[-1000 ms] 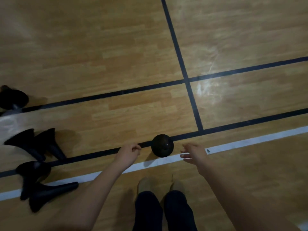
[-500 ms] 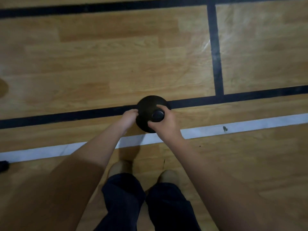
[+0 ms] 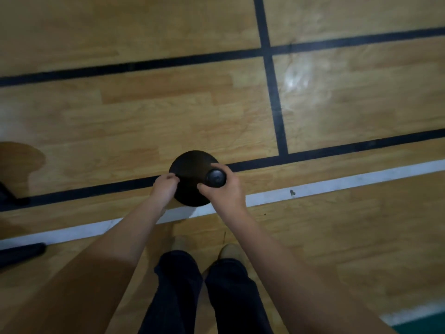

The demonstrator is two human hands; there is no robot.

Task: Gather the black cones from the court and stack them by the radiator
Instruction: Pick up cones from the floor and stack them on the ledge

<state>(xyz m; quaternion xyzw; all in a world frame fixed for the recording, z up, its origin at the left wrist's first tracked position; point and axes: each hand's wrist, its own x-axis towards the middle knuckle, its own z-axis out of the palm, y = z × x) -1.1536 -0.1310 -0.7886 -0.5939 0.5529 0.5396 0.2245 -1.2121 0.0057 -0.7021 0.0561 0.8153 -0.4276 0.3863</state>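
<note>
There's the left hand (image 3: pixel 165 189) curled on the base rim of the black cone (image 3: pixel 190 169), which stands on the floor (image 3: pixel 144 116) straight ahead between both hands, long axis pointing up at the camera, and the right hand (image 3: pixel 225 194) wraps its narrow top, best placed to lift.

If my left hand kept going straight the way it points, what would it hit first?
The black cone: the left hand looks to be pinching its base rim, so nothing lies between.
</note>
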